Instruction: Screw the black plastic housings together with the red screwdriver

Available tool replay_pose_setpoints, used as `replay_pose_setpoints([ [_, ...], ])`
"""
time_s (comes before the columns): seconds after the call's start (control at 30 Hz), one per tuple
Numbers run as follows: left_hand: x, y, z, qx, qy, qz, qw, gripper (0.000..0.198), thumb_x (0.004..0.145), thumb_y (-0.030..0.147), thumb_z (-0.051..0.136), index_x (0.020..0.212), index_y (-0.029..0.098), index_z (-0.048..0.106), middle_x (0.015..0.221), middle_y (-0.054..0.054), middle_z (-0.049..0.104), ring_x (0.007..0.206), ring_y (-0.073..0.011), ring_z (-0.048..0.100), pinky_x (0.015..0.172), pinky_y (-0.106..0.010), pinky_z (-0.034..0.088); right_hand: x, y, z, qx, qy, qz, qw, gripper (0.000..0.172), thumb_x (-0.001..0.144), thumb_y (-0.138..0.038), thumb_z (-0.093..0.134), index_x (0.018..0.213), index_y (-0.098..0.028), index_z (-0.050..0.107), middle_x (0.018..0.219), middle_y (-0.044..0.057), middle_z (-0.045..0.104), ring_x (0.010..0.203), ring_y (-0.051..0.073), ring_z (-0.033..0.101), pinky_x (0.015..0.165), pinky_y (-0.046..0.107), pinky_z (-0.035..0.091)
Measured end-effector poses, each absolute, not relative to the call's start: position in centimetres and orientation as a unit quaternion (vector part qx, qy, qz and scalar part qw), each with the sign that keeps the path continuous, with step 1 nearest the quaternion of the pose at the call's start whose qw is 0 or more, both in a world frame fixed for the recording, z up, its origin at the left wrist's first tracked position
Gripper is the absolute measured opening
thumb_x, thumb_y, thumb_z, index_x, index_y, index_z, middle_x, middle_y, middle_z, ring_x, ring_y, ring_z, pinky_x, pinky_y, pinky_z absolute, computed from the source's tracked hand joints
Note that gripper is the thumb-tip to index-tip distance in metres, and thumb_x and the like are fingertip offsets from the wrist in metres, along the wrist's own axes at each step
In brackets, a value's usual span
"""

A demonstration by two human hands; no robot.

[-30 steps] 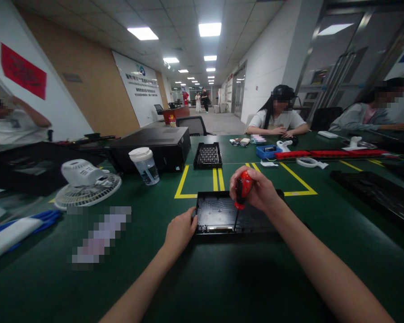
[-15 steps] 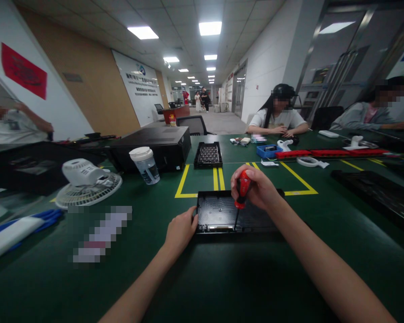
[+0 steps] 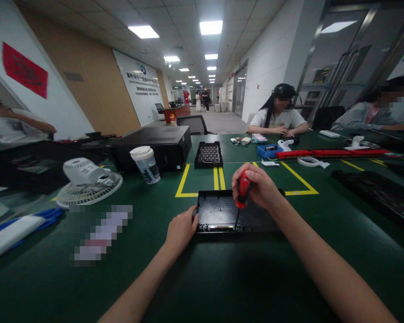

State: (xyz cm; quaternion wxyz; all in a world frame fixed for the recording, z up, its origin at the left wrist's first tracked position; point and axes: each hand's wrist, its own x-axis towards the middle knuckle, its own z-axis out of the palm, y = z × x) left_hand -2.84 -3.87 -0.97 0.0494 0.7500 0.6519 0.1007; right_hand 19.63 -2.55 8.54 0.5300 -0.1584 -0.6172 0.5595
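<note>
A flat black casing [image 3: 218, 215] with a raised rim lies on the green table in front of me. My left hand [image 3: 181, 229] grips its left edge, fingertips partly hidden behind the rim. In my right hand [image 3: 256, 186] is a screwdriver [image 3: 243, 190] with a red and black handle, fingers wrapped round it. Its thin shaft points down, leaning slightly, and the tip meets the casing's near edge beside a pale shiny strip [image 3: 221, 227]. My right hand and forearm cover part of the casing's right side.
Beyond the casing, yellow tape [image 3: 202, 195] marks the table, and a black tray [image 3: 208, 154] stands behind it. To the left are a lidded cup [image 3: 146, 163], a white fan [image 3: 89, 184] and a large black box [image 3: 151, 139]. A blue bin [image 3: 268, 150] sits right, near a seated person [image 3: 279, 116].
Both hands hold their places, and the screwdriver tip stays at the same spot on the casing. The handle shows only a very slight shift. At far left, another person's arm has moved.
</note>
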Motion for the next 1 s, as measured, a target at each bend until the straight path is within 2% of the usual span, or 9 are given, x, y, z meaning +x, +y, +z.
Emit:
replay_pose_setpoints([
  [0.63,-3.16,-3.49,-1.71,0.762,0.636,0.12,0.037,0.039,0.086,0.037,0.034,0.122,0.024,0.044,0.092,-0.005,0.066,0.078,-0.0174,0.063,0.069,-0.027,0.046,19.34,-2.92,8.89,-0.157,-0.636,0.535,0.533,0.007,0.08,-0.022,0.05,0.08,-0.016,0.049,0.072,0.002,0.061,0.054,0.015,0.061,0.049,0.031,0.05],
  [1.0,-3.09,-3.61,-1.57,0.757,0.643,0.113,0.04,0.039,0.086,0.037,0.035,0.121,0.024,0.045,0.091,-0.006,0.066,0.079,-0.0169,0.063,0.07,-0.026,0.045,19.4,-3.21,9.13,-0.19,-0.644,0.515,0.534,0.01,0.079,-0.024,0.053,0.078,-0.016,0.047,0.071,0.002,0.061,0.052,0.015,0.061,0.046,0.029,0.05],
])
